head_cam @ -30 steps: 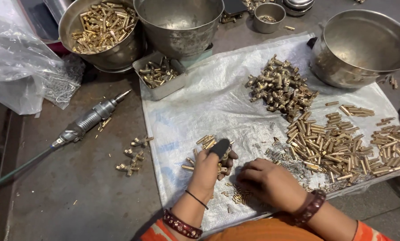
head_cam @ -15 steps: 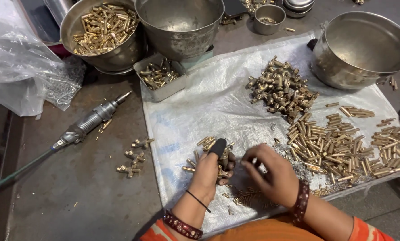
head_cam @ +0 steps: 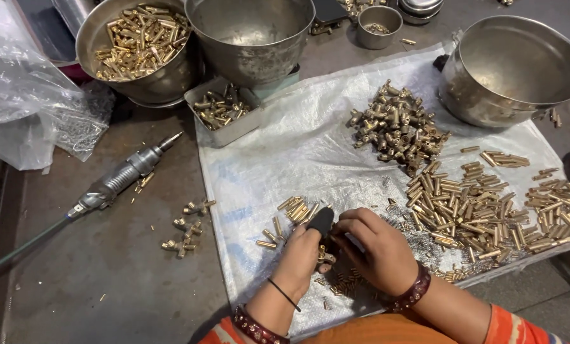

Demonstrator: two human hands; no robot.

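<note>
My left hand (head_cam: 299, 256) is closed around a small tool with a black handle (head_cam: 322, 222), held upright over the white plastic sheet (head_cam: 297, 153). My right hand (head_cam: 379, 250) sits right against it, fingers pinched on a small brass part (head_cam: 326, 256) at the tool's lower end. Short brass pieces (head_cam: 295, 210) lie just beyond my left hand. A broad spread of brass tubes (head_cam: 469, 210) lies to the right of my right hand. Most of the pinched part is hidden by my fingers.
A heap of brass fittings (head_cam: 396, 124) lies farther back on the sheet. Steel bowls stand behind: one with brass pieces (head_cam: 138, 48), one in the middle (head_cam: 250, 35), one at the right (head_cam: 514, 67). A small tray (head_cam: 224, 111), a pneumatic driver (head_cam: 122, 175) and a plastic bag (head_cam: 24, 102) are at the left.
My right hand came off the sheet near the brass tubes, moved left and met my left hand at the tool. My left hand stayed in place.
</note>
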